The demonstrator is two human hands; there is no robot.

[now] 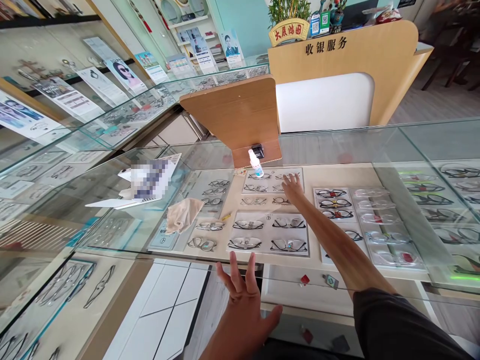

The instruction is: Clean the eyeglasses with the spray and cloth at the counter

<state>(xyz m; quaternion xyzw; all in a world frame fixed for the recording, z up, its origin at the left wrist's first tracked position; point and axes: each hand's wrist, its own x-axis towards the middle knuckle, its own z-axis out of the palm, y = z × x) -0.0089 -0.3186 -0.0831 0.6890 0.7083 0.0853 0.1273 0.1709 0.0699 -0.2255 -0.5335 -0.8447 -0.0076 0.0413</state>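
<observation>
My right hand (292, 189) reaches far into the glass display case, fingers stretched out flat, fingertips on the far white tray of spectacle frames (272, 181). It holds nothing that I can see. My left hand (243, 300) hovers low at the counter's near edge, palm down, fingers spread and empty. Between the two hands lies a nearer tray with several dark frames (268, 232). A small white spray bottle (255, 162) stands just left of my right hand.
A beige cloth (183, 215) and a folded leaflet (150, 182) lie on the glass top (112, 200) at left. A wooden panel on a stand (236, 117) rises behind the bottle. More frame trays (375, 220) fill the right. A wooden cashier desk (390, 55) stands behind.
</observation>
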